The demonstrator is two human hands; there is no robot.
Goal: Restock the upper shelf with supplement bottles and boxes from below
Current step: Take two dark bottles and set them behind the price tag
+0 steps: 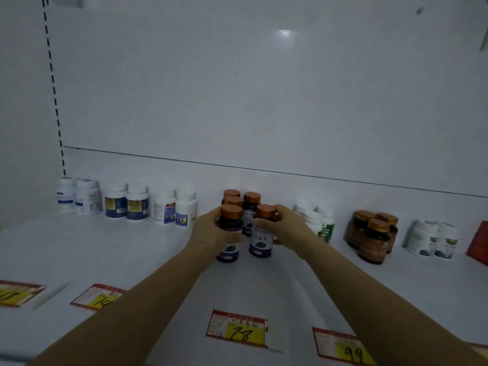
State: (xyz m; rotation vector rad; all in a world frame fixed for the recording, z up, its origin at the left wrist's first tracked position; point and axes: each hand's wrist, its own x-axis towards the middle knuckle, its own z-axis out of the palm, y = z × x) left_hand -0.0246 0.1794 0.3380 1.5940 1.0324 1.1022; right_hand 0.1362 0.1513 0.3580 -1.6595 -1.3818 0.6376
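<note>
Copper-capped, purple-labelled supplement bottles, five, clustered mid-shelf.

- **Held:** the left grip is curled round the left front bottle. The right grip is curled round the right front bottle.
- **Seating:** whether the bases touch the white shelf is unclear.
- **Step, judged:** setting this pair before the three rear bottles.
- **Next:** seat, release, align labels forward.
- **Hidden:** some fingertips are behind the bottles, label text is blurred, the red box is cut off, and the lower shelf is unseen.

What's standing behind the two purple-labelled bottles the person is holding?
Three more copper-capped bottles stand behind them. The left hand, right hand and front bottles cover much of their bodies.
</note>
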